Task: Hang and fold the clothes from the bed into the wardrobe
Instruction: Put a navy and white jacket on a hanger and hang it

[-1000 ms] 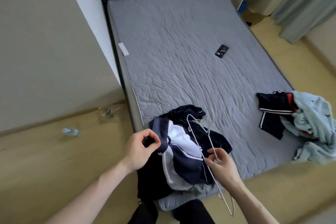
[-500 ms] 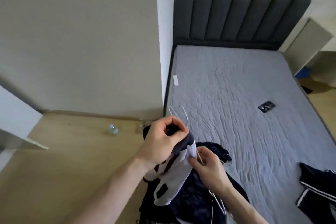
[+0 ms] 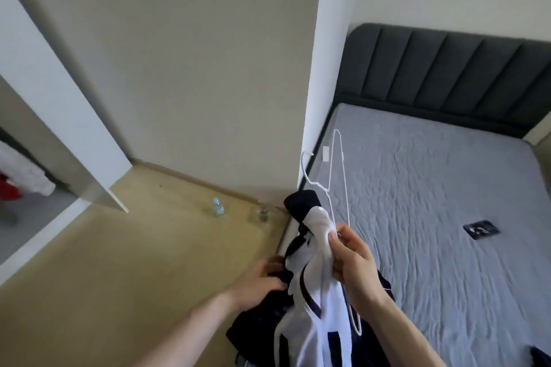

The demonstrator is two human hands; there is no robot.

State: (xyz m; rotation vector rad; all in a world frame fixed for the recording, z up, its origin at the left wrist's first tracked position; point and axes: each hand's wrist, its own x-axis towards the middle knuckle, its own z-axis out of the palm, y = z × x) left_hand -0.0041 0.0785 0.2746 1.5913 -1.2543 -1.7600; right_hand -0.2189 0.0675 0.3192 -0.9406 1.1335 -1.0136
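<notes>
Right hand (image 3: 354, 265) is gripping the hanger (image 3: 340, 217) and shirt (image 3: 313, 277) mid-frame, left hand (image 3: 259, 280) is pinching the shirt's dark edge (bed (image 3: 447, 217) at right).

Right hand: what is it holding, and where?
The right hand pinches the white hanger partway along its wire, together with the white part of the garment draped there.

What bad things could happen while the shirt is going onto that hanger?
The navy and white garment is only partly on the thin white hanger, so it may slide off. The right hand pinches wire and cloth together, so the hanger could snag or twist. A plastic bottle lies on the floor towards the wardrobe, a possible trip.
</notes>
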